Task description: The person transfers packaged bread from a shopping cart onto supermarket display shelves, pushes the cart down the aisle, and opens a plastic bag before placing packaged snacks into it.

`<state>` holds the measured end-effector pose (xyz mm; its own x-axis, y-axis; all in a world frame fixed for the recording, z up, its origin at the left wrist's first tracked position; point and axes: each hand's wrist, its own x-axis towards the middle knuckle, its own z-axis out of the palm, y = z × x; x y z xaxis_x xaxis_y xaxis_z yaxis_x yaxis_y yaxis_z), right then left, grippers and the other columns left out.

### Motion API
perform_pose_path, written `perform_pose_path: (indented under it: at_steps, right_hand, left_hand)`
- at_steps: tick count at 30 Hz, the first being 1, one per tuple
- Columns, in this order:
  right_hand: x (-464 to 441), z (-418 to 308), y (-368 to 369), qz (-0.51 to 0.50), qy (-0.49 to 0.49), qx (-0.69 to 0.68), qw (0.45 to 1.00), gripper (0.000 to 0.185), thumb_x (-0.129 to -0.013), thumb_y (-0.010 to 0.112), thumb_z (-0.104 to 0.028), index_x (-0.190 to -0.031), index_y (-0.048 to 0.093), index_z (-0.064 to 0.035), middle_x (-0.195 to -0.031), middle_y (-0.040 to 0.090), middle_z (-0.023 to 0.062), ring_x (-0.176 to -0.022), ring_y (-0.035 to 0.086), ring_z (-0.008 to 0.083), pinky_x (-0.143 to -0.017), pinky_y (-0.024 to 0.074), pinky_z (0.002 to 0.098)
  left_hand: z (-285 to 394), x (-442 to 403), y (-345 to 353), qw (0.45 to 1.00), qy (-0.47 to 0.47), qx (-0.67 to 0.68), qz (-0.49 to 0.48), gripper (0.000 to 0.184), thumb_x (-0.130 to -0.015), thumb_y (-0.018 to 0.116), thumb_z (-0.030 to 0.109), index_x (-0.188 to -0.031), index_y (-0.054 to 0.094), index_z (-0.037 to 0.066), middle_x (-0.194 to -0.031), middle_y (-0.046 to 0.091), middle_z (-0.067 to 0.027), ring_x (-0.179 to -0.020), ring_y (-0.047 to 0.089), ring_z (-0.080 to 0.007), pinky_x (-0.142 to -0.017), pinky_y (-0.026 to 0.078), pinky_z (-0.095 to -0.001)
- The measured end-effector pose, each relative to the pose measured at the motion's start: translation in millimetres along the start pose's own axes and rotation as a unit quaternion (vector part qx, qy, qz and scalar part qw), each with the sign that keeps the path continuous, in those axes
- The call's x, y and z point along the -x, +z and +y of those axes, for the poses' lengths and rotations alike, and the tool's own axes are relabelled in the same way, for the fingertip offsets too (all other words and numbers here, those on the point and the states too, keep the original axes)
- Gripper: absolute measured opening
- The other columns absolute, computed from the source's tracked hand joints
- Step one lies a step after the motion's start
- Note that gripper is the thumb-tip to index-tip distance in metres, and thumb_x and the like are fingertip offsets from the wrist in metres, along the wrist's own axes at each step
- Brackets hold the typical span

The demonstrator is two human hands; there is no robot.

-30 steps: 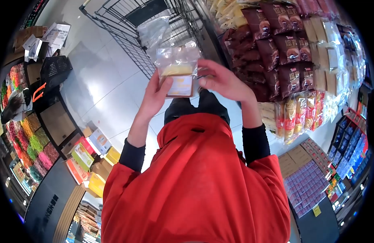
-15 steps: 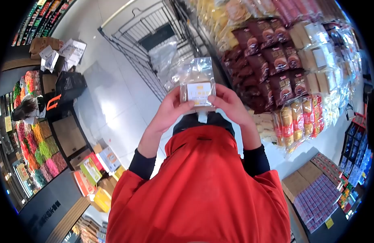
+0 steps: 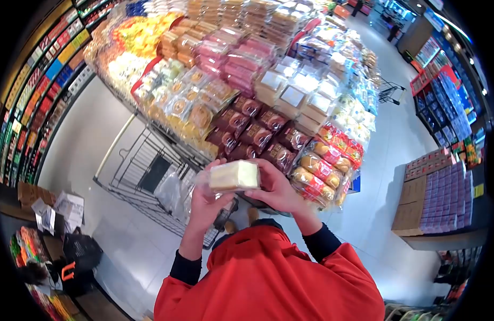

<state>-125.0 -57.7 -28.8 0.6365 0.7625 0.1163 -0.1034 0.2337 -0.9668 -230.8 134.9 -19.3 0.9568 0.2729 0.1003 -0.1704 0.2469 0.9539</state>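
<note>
A clear-wrapped, pale cream block of packaged bread or cake (image 3: 234, 176) is held up between both hands, with its side turned toward me. My left hand (image 3: 205, 207) grips its left end, thumb along the lower edge. On the other end, my right hand (image 3: 279, 188) closes its fingers and thumb around the package. Just beyond the hands lie dark brown snack packets (image 3: 256, 134) on a heaped display. To the right of my right hand are bagged bread rolls (image 3: 320, 170) with red wrapping.
A wire shopping cart (image 3: 145, 174) with a clear plastic bag (image 3: 174, 193) inside stands at the left, alongside the display. Pink packages (image 3: 231, 59) and pale boxed-looking packs (image 3: 295, 99) fill the display further back. Stacked cartons (image 3: 410, 206) stand at the right; a black basket (image 3: 82, 250) is at lower left.
My view has swung right toward the bread display. The package has been turned from its labelled white face to its pale side, and both hands still hold it.
</note>
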Motion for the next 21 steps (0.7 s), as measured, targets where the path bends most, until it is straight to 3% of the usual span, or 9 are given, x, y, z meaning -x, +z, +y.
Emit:
perform_pose_path:
  at_steps: [2, 8, 10, 16, 18, 19, 21]
  right_hand:
    - [8.3, -36.2, -10.3, 0.017, 0.021, 0.082, 0.996, 0.073, -0.086, 0.077, -0.004, -0.147, 0.037, -0.0066, -0.140, 0.047, 0.0063, -0.135, 0.046, 0.0184, -0.112, 0.0407, 0.0372]
    - [15.1, -65.1, -40.0, 0.060, -0.084, 0.084, 0.991, 0.084, -0.083, 0.081, -0.007, -0.152, 0.032, -0.0063, -0.144, 0.046, 0.0069, -0.138, 0.042, 0.0174, -0.115, 0.0335, 0.0350]
    - [14.6, -76.1, -53.9, 0.079, -0.059, 0.086, 0.991, 0.085, -0.084, 0.081, -0.010, -0.153, 0.030, -0.0055, -0.146, 0.044, 0.0078, -0.139, 0.040, 0.0187, -0.116, 0.0325, 0.0358]
    - [2.2, -97.0, -94.7, 0.092, -0.076, 0.138, 0.983, 0.086, -0.085, 0.082, -0.021, -0.154, 0.031, -0.0064, -0.146, 0.046, 0.0093, -0.136, 0.045, 0.0194, -0.111, 0.0400, 0.0390]
    - [-1.3, -106.3, -104.5, 0.087, 0.003, 0.201, 0.976, 0.082, -0.086, 0.081, -0.024, -0.152, 0.035, -0.0053, -0.142, 0.050, 0.0109, -0.130, 0.050, 0.0196, -0.108, 0.0434, 0.0398]
    - [-6.2, -111.8, -105.7, 0.106, -0.002, 0.255, 0.961, 0.076, -0.087, 0.081, -0.022, -0.148, 0.041, -0.0041, -0.138, 0.054, 0.0110, -0.124, 0.056, 0.0194, -0.105, 0.0463, 0.0385]
    - [-19.2, -102.1, -127.2, 0.086, -0.018, 0.234, 0.968, 0.069, -0.086, 0.081, -0.022, -0.143, 0.046, -0.0020, -0.131, 0.058, 0.0102, -0.116, 0.059, 0.0178, -0.099, 0.0491, 0.0361]
  left_hand:
    - [3.9, -17.3, 14.7, 0.999, -0.019, 0.022, -0.042, 0.069, -0.081, 0.075, -0.007, -0.142, 0.043, -0.001, -0.143, 0.053, -0.0126, -0.129, 0.054, -0.0211, -0.108, 0.046, -0.0364]
    - [9.5, -49.7, 69.2, 0.996, 0.040, 0.018, -0.071, 0.060, -0.085, 0.075, -0.003, -0.138, 0.047, -0.003, -0.137, 0.058, -0.0136, -0.124, 0.058, -0.0196, -0.105, 0.048, -0.0340]
    - [1.5, -61.0, 79.9, 0.998, 0.013, 0.009, -0.065, 0.052, -0.088, 0.074, 0.001, -0.134, 0.050, -0.004, -0.132, 0.061, -0.0115, -0.119, 0.060, -0.0185, -0.101, 0.049, -0.0318]
    - [5.9, -91.0, 113.0, 0.999, -0.019, 0.033, -0.021, 0.049, -0.090, 0.073, 0.004, -0.133, 0.052, -0.004, -0.126, 0.063, -0.0118, -0.114, 0.062, -0.0170, -0.098, 0.050, -0.0314]
    - [-1.4, -101.9, 113.8, 0.999, -0.019, 0.031, -0.019, 0.049, -0.089, 0.074, 0.003, -0.132, 0.052, -0.004, -0.125, 0.064, -0.0115, -0.113, 0.063, -0.0172, -0.098, 0.050, -0.0318]
    - [-2.9, -108.1, 114.0, 0.999, -0.017, 0.029, -0.017, 0.049, -0.089, 0.074, 0.003, -0.132, 0.052, -0.004, -0.125, 0.064, -0.0115, -0.113, 0.063, -0.0172, -0.098, 0.050, -0.0318]
    - [-5.2, -116.7, 112.4, 0.999, -0.028, 0.004, -0.031, 0.056, -0.088, 0.074, 0.002, -0.138, 0.048, -0.001, -0.129, 0.060, -0.0117, -0.115, 0.061, -0.0178, -0.099, 0.050, -0.0322]
